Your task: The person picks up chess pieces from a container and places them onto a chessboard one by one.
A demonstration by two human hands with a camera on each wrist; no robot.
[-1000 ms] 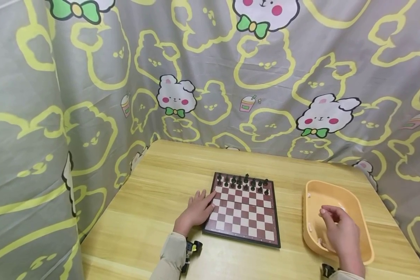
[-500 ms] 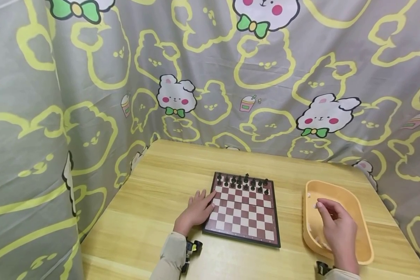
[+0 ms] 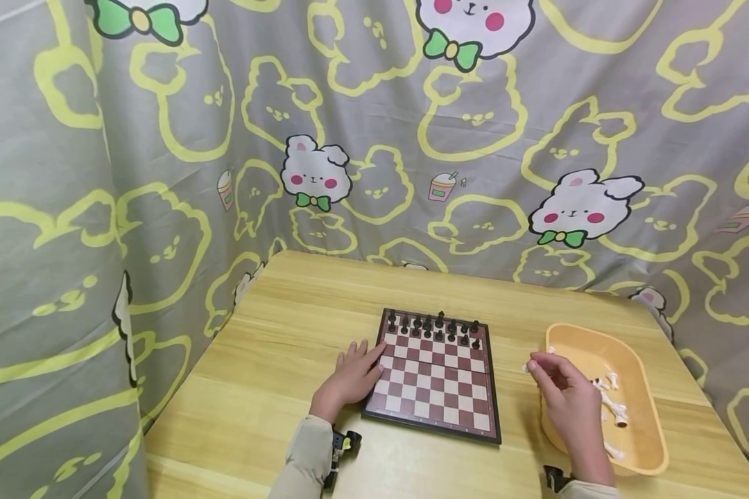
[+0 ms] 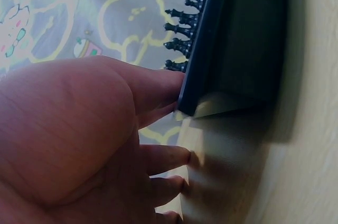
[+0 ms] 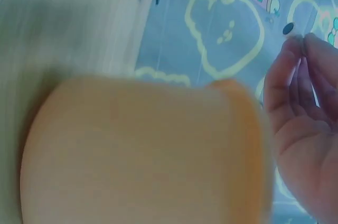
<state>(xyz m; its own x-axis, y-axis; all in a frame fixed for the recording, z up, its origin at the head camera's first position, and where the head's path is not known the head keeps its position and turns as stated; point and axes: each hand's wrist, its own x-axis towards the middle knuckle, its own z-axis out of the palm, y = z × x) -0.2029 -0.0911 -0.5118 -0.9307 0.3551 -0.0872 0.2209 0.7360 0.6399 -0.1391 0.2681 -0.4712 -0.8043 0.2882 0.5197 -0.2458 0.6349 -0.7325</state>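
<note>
My right hand pinches a small white chess piece between thumb and fingertips, above the left rim of the orange tray. In the right wrist view the piece's dark round base sticks out past the fingertips. Most of the piece is covered by the fingers. My left hand lies at the left edge of the chessboard, thumb and index finger touching its side. The left wrist view has the other fingers spread, their tips on the table. Black chess pieces stand in two rows along the board's far side.
Several white chess pieces lie loose inside the tray, right of the board. The near rows of squares are bare. A wooden table carries everything, with a grey patterned curtain hanging behind it and on the left.
My right hand has moved left from over the tray to its left rim, bringing the white chess piece along and uncovering pieces in the tray. The left hand has stayed put.
</note>
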